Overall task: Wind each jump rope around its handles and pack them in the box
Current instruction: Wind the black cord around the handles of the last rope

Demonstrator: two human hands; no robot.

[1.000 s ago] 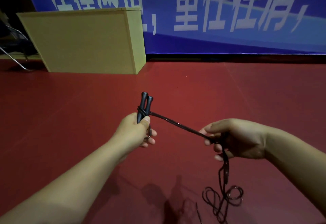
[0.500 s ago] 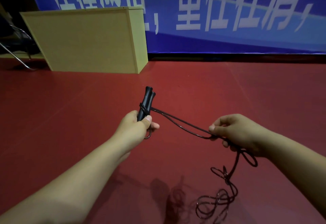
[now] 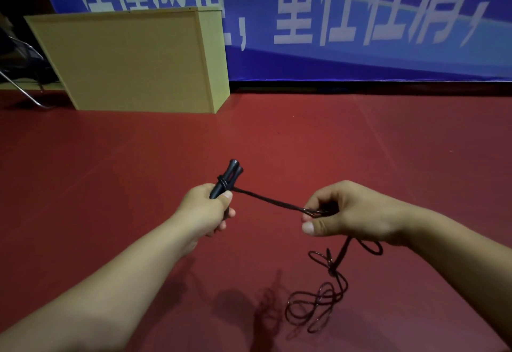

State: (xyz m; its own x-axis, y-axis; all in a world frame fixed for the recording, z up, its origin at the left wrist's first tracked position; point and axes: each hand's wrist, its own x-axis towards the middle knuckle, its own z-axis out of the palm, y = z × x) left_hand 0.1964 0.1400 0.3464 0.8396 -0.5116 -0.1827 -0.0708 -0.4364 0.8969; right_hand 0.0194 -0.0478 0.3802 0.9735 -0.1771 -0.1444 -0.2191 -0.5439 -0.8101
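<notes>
Left hand (image 3: pixel 206 209) grips both black handles (image 3: pixel 225 180) together (a few wraps on already), right hand (image 3: pixel 346 211) pinches the rope (image 3: pixel 270 200) taut, slack coiled above the red floor (image 3: pixel 318 144).

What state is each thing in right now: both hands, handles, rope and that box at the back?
left hand: grips the two handles together
handles: side by side, upright-tilted, a few rope turns around them
rope: taut between the hands, the rest hanging in loose loops
right hand: pinches the rope
box: on the floor by the banner; inside not visible
</notes>
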